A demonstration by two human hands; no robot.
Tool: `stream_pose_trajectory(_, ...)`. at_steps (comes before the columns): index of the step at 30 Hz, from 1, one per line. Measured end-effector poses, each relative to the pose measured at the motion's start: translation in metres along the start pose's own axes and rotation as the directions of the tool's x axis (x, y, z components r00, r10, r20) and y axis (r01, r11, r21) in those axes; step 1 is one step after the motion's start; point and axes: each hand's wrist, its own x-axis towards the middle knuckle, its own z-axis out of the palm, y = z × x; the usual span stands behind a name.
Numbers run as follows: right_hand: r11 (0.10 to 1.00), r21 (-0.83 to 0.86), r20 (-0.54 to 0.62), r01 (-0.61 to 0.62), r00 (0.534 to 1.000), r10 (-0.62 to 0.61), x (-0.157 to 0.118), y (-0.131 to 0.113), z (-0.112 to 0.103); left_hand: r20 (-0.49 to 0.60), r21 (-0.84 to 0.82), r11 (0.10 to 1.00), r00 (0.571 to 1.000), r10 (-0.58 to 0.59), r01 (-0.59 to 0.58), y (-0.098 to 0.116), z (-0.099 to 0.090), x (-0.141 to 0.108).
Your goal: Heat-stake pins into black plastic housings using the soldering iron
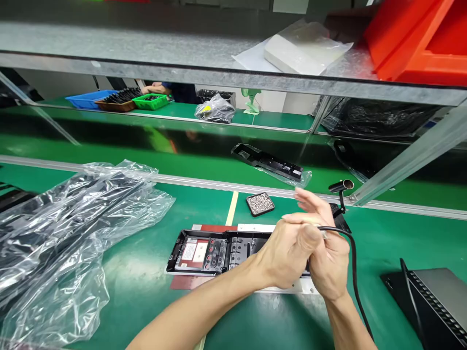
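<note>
My left hand [288, 250] is closed, thumb and fingers pinched around the end of a black cable [353, 257]. Right against it, my right hand [330, 257] is raised with several fingers stretched up and apart; the cable runs in front of it and down to the lower right. What lies between the two hands is mostly hidden. Below them on the green bench is a long black plastic housing [226, 250], lying open side up, its right part covered by my hands. Reddish and white plates [191, 282] show beneath it.
Behind the housing sits a small black tray of metal pieces [260, 203]. Clear plastic bags [83, 233] cover the left. At right are a black stand with a metal tube [341, 186] and dark panels [434, 296]. A metal shelf [146, 43] spans overhead; a person's hand [156, 88] shows beyond.
</note>
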Motion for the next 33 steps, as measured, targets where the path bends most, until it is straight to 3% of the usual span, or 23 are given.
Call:
stream_pose_trajectory(3, 1.0, -0.031, -0.021, 0.001, 1.0, -0.002, 0.0, -0.003, -0.003, 0.081, 0.132, 0.989, 0.995, 0.055, -0.065, -0.003, -0.011, -0.003)
stream_pose_trajectory(5, 1.0, -0.02, -0.036, -0.003, 0.999, 0.002, -0.002, -0.003, -0.005, 0.021, 0.213, 0.977, 1.0, 0.021, -0.025, -0.008, -0.021, -0.012)
stream_pose_trajectory(8, 0.996, 0.091, -0.022, -0.004, 1.0, 0.006, -0.005, -0.001, -0.006, -0.126, 0.23, 0.964, 0.986, -0.108, 0.135, -0.016, -0.041, -0.037)
stream_pose_trajectory(12, 0.931, 0.343, 0.051, -0.126, 0.992, 0.116, -0.01, -0.003, -0.001, -0.16, 0.325, 0.908, 0.962, -0.221, 0.262, -0.022, -0.071, -0.077)
stream_pose_trajectory(14, 0.896, 0.413, 0.055, -0.165, 0.986, 0.156, -0.01, -0.006, 0.004, -0.168, 0.386, 0.881, 0.96, -0.223, 0.272, -0.026, -0.084, -0.094)
stream_pose_trajectory(17, 0.868, 0.472, -0.052, -0.154, 0.978, 0.202, -0.01, -0.011, 0.012, -0.192, 0.506, 0.828, 0.967, -0.166, 0.242, -0.035, -0.096, -0.114)
stream_pose_trajectory(20, 0.841, 0.521, -0.13, -0.147, 0.96, 0.249, -0.009, -0.013, 0.017, -0.219, 0.65, 0.738, 0.975, -0.046, 0.181, -0.045, -0.101, -0.127)
stream_pose_trajectory(23, 0.84, 0.523, -0.133, -0.143, 0.96, 0.246, -0.008, -0.013, 0.017, -0.207, 0.752, 0.646, 0.977, 0.047, 0.128, -0.052, -0.1, -0.134)
stream_pose_trajectory(33, 0.854, 0.502, -0.109, -0.135, 0.97, 0.218, -0.009, -0.009, 0.011, -0.14, 0.86, 0.507, 0.982, 0.124, 0.059, -0.053, -0.095, -0.138)
